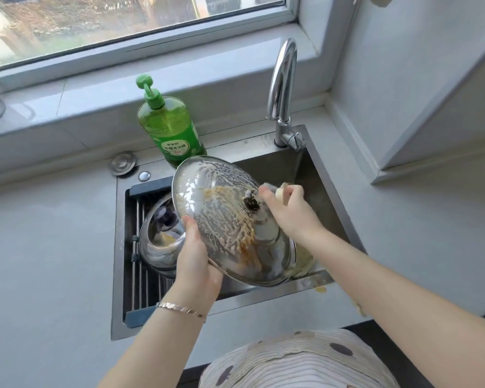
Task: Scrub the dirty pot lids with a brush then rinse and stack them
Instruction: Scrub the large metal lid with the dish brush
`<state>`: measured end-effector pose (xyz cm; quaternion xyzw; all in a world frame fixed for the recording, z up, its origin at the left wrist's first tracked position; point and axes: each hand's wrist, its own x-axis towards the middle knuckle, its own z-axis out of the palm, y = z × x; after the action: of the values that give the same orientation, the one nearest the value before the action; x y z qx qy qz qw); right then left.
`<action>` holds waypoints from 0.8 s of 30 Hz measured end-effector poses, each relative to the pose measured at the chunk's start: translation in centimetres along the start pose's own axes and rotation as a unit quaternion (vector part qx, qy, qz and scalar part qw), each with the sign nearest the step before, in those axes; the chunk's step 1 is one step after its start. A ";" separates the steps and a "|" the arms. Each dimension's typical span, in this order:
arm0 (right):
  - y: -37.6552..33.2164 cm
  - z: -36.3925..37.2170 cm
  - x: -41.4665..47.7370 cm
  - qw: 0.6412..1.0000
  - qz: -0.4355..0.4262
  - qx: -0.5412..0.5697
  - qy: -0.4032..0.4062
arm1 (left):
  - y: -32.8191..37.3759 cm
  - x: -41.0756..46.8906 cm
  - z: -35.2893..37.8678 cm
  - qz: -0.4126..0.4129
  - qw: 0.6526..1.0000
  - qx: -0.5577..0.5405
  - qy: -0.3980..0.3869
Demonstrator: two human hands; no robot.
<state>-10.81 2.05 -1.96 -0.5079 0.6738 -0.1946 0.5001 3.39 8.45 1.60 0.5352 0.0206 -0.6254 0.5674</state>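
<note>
Big glass lid [221, 228] is held tilted over the sink [324, 175], knob [252, 203] side up, far edge raised, near edge low. The glass is streaked with brown-yellow grime and foam

Left hand [196, 259] is clamped on the near-left rim: thumb laid on top of the glass, fingers curled under. A bracelet [181, 310] is worn on that wrist

Right hand [287, 211] is closed in a fist round a pale brush [281, 192]. The bristle end is pressed to the glass just right of the knob; bristles are blurred, detail can't be told

A second lid [157, 247] is laid on the rack [139, 281] across the left part of the sink, dark knob up, yellow residue seen on it. Its right side is covered by the held lid and the left hand

More yellow mess is seen past the held lid's right edge, at the near-right of the sink; what it sits on can't be told. A small yellow smear [320, 289] is left on the counter [45, 247] just near of the sink edge

Green soap bottle [171, 127] is stood at the far rim, just behind the held lid. Tap [282, 88] is mounted at the far right corner, spout curved leftward. A round metal cap [122, 163] is set into the counter left of the bottle
</note>
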 end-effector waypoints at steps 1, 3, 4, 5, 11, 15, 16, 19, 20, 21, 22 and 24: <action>0.4 0.3 -0.3 1.000 -0.003 -0.008 -0.008 | 0.0 0.1 -0.3 -0.002 1.000 -0.004 0.009; 1.1 1.0 -0.9 1.000 -0.011 -0.008 -0.021 | -0.3 0.2 -0.7 -0.015 1.000 -0.012 0.014; 1.3 1.4 -1.3 0.999 -0.023 -0.005 -0.030 | -0.6 0.2 -0.7 -0.023 1.000 -0.017 0.010; 1.3 1.8 -1.7 0.998 -0.038 -0.008 -0.041 | -0.9 0.3 -0.8 -0.028 0.999 -0.017 0.007; 2.6 2.5 -2.0 0.998 -0.052 -0.007 -0.034 | -0.5 0.3 -1.2 -0.058 0.998 -0.010 0.009; 2.8 2.3 -1.3 0.999 0.000 0.046 -0.004 | -0.8 0.1 -1.1 -0.049 0.999 -0.005 0.008; 2.3 2.6 -1.8 0.998 -0.036 0.039 -0.015 | -0.8 0.1 -1.1 -0.049 0.999 -0.007 0.005; 1.0 2.3 -2.7 0.996 -0.085 0.015 -0.034 | -0.1 0.3 -1.1 -0.053 0.998 -0.019 0.000; 1.4 1.9 -2.1 0.997 -0.072 0.021 -0.018 | 0.1 0.1 -1.1 -0.054 0.998 -0.019 -0.001; 1.9 1.5 -1.4 0.998 -0.048 0.031 0.002 | 0.1 -0.1 -1.1 -0.050 0.999 -0.016 -0.002; 2.4 1.2 -1.1 0.999 -0.030 0.038 0.016 | 0.1 -0.4 -1.0 -0.043 0.999 -0.011 -0.006; 2.7 1.5 -1.8 0.998 -0.054 0.023 0.024 | -0.2 -0.5 -0.7 -0.026 1.000 0.005 -0.008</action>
<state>-10.82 5.12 -3.85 -0.5273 0.6526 -0.2490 0.4838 3.57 9.32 1.57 0.5324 0.0267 -0.6443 0.5485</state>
